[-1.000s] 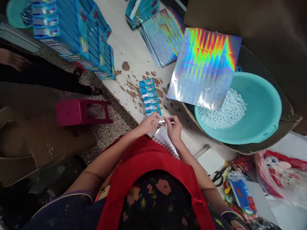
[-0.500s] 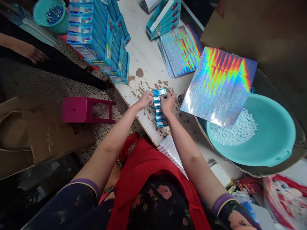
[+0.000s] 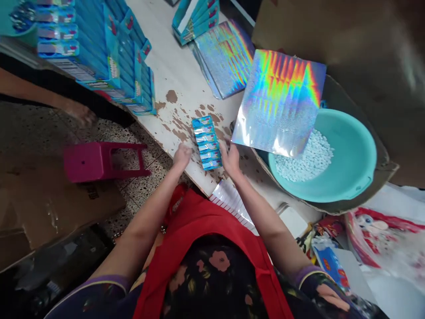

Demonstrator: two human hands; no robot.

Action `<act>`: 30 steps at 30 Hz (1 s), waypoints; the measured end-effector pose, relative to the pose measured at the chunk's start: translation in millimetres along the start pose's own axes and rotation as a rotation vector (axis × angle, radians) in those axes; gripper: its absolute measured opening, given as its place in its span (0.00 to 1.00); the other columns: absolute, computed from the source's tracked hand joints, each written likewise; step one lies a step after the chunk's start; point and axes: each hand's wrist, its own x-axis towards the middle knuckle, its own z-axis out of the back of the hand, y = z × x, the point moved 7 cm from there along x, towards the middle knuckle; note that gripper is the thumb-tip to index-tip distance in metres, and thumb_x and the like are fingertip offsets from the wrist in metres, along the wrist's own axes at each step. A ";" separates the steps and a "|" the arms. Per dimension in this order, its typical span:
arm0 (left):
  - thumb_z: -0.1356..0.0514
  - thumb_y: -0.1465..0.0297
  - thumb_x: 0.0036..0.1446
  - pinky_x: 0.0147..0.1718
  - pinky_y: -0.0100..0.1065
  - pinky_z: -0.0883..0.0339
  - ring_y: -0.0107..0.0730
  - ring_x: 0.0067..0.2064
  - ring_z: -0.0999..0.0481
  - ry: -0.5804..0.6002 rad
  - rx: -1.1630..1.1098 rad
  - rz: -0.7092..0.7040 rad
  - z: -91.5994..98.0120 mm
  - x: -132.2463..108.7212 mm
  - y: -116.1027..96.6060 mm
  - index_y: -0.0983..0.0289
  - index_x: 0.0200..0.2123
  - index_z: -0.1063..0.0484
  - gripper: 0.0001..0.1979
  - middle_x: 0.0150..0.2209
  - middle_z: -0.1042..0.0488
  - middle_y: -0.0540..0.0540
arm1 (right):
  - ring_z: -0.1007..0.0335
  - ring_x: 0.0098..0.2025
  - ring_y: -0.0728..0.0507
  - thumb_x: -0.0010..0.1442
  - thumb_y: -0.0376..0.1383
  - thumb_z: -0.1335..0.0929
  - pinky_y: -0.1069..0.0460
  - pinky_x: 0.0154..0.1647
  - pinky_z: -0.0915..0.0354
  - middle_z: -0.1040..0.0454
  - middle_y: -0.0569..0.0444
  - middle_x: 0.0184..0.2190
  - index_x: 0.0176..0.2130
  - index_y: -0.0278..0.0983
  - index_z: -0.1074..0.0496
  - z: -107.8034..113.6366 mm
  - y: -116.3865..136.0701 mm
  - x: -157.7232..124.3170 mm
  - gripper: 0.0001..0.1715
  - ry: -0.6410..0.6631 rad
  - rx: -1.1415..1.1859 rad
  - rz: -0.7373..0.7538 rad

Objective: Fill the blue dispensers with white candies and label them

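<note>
A row of several small blue packs with shiny fronts (image 3: 207, 142) lies on the worn white table (image 3: 186, 79), slightly tilted. My left hand (image 3: 182, 156) hovers just left of the row, fingers curled and blurred, not touching it; whether it holds anything small is hidden. At the row's right side is my right hand (image 3: 230, 158), its fingers apart and reaching up along the edge, with nothing seen in it. Striped silvery strips (image 3: 232, 201) lie at the table's front edge, below the row.
Stacked blue boxes (image 3: 129, 75) stand at the left back, beside a person's hand (image 3: 79, 113). A holographic sheet (image 3: 280, 104) overlaps a turquoise basin (image 3: 355, 155) of white pieces on the right. A pink stool (image 3: 88, 161) stands on the floor.
My left hand has moved away from the packs, down and left. My right hand has come off their fronts to the side. The view has shifted, and the other person's hand has moved.
</note>
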 end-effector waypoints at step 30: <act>0.51 0.65 0.60 0.36 0.35 0.39 0.41 0.41 0.24 0.987 0.655 -0.888 -246.4 -208.1 -138.5 0.61 0.36 0.27 0.14 0.38 0.22 0.56 | 0.37 0.57 0.36 0.64 0.35 0.38 0.40 0.54 0.36 0.35 0.42 0.58 0.54 0.37 0.33 153.0 -128.0 -263.5 0.20 0.058 -0.604 -0.185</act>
